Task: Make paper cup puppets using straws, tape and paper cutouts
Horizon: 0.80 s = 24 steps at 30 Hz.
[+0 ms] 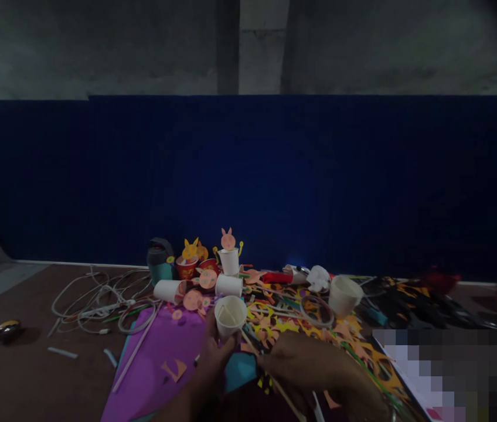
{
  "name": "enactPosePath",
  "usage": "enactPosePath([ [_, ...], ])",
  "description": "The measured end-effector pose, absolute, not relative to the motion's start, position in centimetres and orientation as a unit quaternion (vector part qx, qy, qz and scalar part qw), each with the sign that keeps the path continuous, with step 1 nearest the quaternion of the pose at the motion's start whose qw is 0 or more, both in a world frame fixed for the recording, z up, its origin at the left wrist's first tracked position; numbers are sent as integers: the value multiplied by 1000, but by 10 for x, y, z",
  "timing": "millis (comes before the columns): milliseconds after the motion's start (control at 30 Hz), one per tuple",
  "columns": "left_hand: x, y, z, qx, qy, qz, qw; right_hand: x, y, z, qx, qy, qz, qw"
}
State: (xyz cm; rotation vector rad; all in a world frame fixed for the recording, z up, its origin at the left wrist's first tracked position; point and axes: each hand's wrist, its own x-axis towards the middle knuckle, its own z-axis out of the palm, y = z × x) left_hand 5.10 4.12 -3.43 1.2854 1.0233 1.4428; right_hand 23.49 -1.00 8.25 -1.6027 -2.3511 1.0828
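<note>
My left hand (218, 351) grips a white paper cup (223, 326) from its left side, with the open rim facing me. Something thin and pale lies inside the cup. Close by on the right, my right hand (288, 358) is closed on a thin tan stick (252, 344), whose upper end reaches the cup's right side. Whether stick and cup touch, I cannot tell. A purple sheet (143, 375) spreads under and left of my left hand, with an orange paper scrap (175, 370) on it. Beneath my hands shows a piece of teal paper (240, 370).
Behind the held cup, a white cup figure (230, 262) with a pink animal head stands on the table. White cups lie around it. Cut paper scraps (270, 321) cover the right side, beside another white cup (344, 298). Tangled white cables (103, 302) lie left.
</note>
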Motion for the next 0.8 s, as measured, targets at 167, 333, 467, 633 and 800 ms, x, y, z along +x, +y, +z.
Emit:
enactPosePath([
  [167, 49, 44, -33, 524, 403, 590, 464, 249, 13, 64, -598, -761, 228, 102],
  [333, 49, 45, -34, 514, 417, 599, 451, 246, 12, 53, -577, -721, 376, 75],
  [467, 49, 47, -36, 525, 421, 580, 459, 234, 4, 48, -551, -773, 302, 90],
  [633, 49, 40, -25, 524, 410, 581, 468, 220, 3, 45, -518, -773, 352, 106],
  [800, 50, 27, -7, 527, 385, 578, 489, 221, 1, 49, -506, -747, 409, 132],
])
